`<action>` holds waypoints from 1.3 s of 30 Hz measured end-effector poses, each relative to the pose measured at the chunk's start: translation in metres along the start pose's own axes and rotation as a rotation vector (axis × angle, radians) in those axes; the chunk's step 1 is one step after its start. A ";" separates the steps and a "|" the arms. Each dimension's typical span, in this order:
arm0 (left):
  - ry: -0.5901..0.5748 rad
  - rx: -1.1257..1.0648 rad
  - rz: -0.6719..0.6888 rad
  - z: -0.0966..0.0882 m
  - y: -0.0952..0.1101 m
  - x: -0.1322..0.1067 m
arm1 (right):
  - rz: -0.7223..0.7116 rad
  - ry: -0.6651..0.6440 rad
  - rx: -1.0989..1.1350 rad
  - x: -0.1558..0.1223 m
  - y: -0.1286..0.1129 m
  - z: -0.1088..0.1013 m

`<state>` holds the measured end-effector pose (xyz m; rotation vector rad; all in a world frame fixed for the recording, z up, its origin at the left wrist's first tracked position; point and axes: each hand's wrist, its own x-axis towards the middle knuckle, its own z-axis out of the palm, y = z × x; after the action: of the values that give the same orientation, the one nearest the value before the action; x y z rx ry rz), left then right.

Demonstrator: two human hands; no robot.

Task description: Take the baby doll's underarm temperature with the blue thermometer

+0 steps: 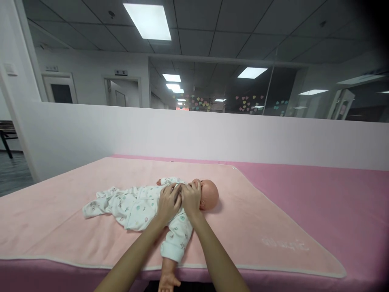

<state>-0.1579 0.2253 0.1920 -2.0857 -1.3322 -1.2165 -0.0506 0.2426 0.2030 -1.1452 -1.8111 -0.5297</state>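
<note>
A baby doll (209, 194) lies on its back, its head to the right and its legs to the left. It wears a white printed romper (136, 207) with long sleeves. My left hand (168, 202) is at the upper chest, fingers bent and closed on the romper near the neckline. Just beside it, my right hand (191, 198) is closed at the collar, below the doll's chin, and covers part of its face. What exactly is pinched between the fingertips is hidden. One doll arm (168, 271) stretches toward me, past the near edge, between my forearms.
Under the doll spreads a peach blanket (243, 227) with a pale border, on a pink padded surface (304, 190). A low white wall (212, 138) runs behind it, with glass above. A dark chair (7, 134) stands far left.
</note>
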 end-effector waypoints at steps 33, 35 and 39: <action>-0.021 -0.017 -0.051 -0.008 0.007 0.001 | 0.060 0.569 0.359 -0.007 0.012 -0.015; -0.007 -0.023 -0.053 -0.006 0.006 0.000 | 0.038 0.570 0.375 -0.008 0.009 -0.013; 0.017 -0.030 -0.038 -0.002 0.003 -0.001 | 0.106 0.549 0.446 -0.008 0.001 -0.015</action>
<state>-0.1565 0.2216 0.1924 -2.0745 -1.3596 -1.2744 -0.0412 0.2284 0.2039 -0.6962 -1.2940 -0.3122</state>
